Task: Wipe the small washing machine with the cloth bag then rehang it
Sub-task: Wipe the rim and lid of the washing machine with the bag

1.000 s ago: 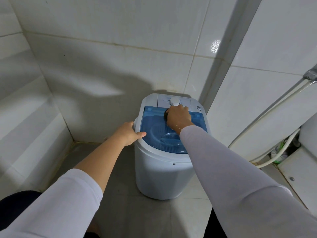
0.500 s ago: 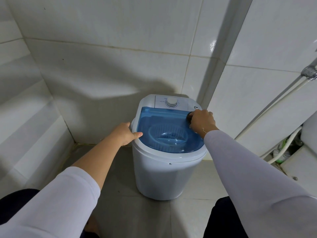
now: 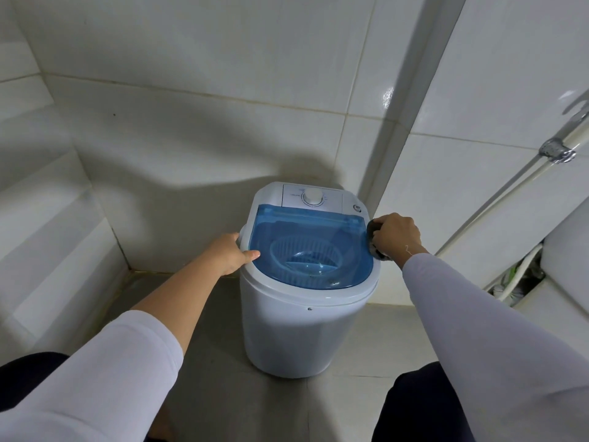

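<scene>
Head view, items listed left to right, each placed relative to the small washing machine [image 3: 306,282].

1. Left sleeve [image 3: 95,371]: white, pushed up the forearm, seen left of the machine and nearer the camera.

2. Left hand [image 3: 228,253]: laid against the machine's left rim, thumb resting on the edge of the blue lid [image 3: 306,237], fingers wrapped round the side out of sight. Nothing loose is held; the rim itself is grasped, judged to be a bracing hold so the light tub is kept from sliding while the other side is rubbed.

3. Small washing machine: white tub standing on the grey floor [image 3: 197,393] in the tiled corner, lid closed, a basket visible through it. A control dial [image 3: 313,197] is set at the machine's far edge.

4. Cloth bag [image 3: 373,240]: dark, bunched into a wad, pressed on the machine's right rim just beside the lid edge (only a small part is shown past the fingers). Bunching is judged to give a firm pad for wiping.

5. Right hand [image 3: 395,236]: clenched round the cloth bag, knuckles up, placed over the machine's right rim. Wiping is judged to be under way; rehanging is not yet done.

6. Pipe [image 3: 510,193]: run diagonally on the wall right of the machine, fixed by a metal clamp [image 3: 556,153].

No hook for the bag is shown.
</scene>
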